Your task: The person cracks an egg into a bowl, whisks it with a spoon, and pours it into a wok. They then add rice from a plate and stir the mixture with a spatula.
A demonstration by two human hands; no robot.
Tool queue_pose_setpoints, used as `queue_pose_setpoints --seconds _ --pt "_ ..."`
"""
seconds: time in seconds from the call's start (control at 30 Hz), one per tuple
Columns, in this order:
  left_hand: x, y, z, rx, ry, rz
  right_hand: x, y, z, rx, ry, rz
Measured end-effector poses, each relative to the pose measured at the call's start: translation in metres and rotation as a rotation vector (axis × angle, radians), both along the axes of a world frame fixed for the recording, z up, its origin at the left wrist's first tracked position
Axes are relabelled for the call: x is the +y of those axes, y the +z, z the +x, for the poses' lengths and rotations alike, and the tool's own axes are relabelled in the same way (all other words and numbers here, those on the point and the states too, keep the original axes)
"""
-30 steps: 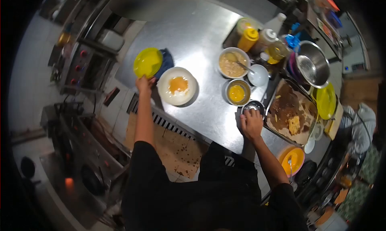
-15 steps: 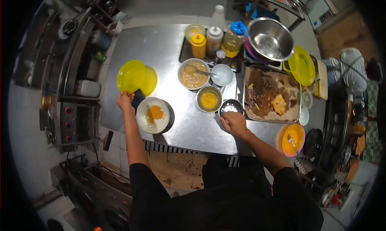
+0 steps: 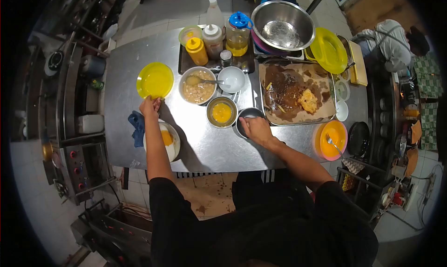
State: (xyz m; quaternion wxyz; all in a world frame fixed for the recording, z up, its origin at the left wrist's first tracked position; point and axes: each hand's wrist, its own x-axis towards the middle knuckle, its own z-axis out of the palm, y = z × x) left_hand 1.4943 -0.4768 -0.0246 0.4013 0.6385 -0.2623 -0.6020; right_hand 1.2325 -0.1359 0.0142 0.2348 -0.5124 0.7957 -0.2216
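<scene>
My left hand (image 3: 150, 107) has its fingers closed on the near rim of a yellow-green plate (image 3: 155, 80) at the table's left. Under my left forearm stands a white bowl (image 3: 173, 148) with orange-brown liquid, partly hidden by the arm. My right hand (image 3: 255, 128) grips the rim of a small dark metal bowl (image 3: 249, 112), its thumb over the edge. Just left of that bowl is a metal bowl with yellow egg (image 3: 221, 113). Behind it, a white bowl of pale mixture (image 3: 197, 85) holds a ladle, beside an empty white bowl (image 3: 231, 79).
A paper-lined tray (image 3: 298, 92) holds a fried piece. Behind are squeeze bottles (image 3: 196, 51), a blue-lidded jug (image 3: 238, 36) and a large steel bowl (image 3: 283, 26). An orange bowl with a fork (image 3: 333, 140) and a blue cloth (image 3: 136, 129) lie nearer. Another person (image 3: 390, 43) bends at upper right.
The yellow-green plate has come down flat onto the table under my left hand. My left forearm now covers part of the white bowl, and the blue cloth shows. The view has shifted.
</scene>
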Motion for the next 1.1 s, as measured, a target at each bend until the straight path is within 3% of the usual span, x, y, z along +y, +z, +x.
queue_pose_setpoints --seconds 0.2,0.27,0.43,0.5,0.57,0.63,0.67,0.77,1.0,1.1 --pt "0.003 0.003 0.01 0.026 -0.053 0.037 -0.007 0.002 0.004 -0.07 -0.209 0.107" --pt "0.006 0.001 0.013 0.046 -0.074 0.045 -0.006 -0.002 -0.002 -0.357 -0.261 0.097" --pt "-0.002 -0.018 0.02 0.11 -0.145 0.036 -0.006 -0.029 -0.005 -0.572 -0.379 0.074" --pt "-0.009 -0.033 0.021 0.117 -0.137 -0.016 -0.009 -0.023 -0.008 -0.669 -0.462 0.267" --pt "0.001 -0.009 0.012 0.096 -0.058 -0.05 -0.012 -0.012 -0.007 -0.605 -0.489 0.302" --pt "-0.008 -0.018 0.026 0.049 0.005 -0.098 -0.017 0.008 -0.007 -0.48 -0.474 0.392" --pt "-0.018 -0.036 0.044 0.161 -0.007 -0.163 -0.02 0.003 -0.005 -0.387 -0.47 0.376" --pt "0.028 0.053 0.021 -0.045 -0.019 -0.248 -0.019 0.015 -0.003 -0.363 -0.509 0.345" --pt "0.096 0.177 -0.002 -0.085 -0.208 -0.466 -0.017 0.018 0.0 -0.387 -0.608 0.241" --pt "0.133 0.222 -0.049 0.014 -0.424 -0.472 -0.015 0.021 0.002 -0.411 -0.614 0.226"
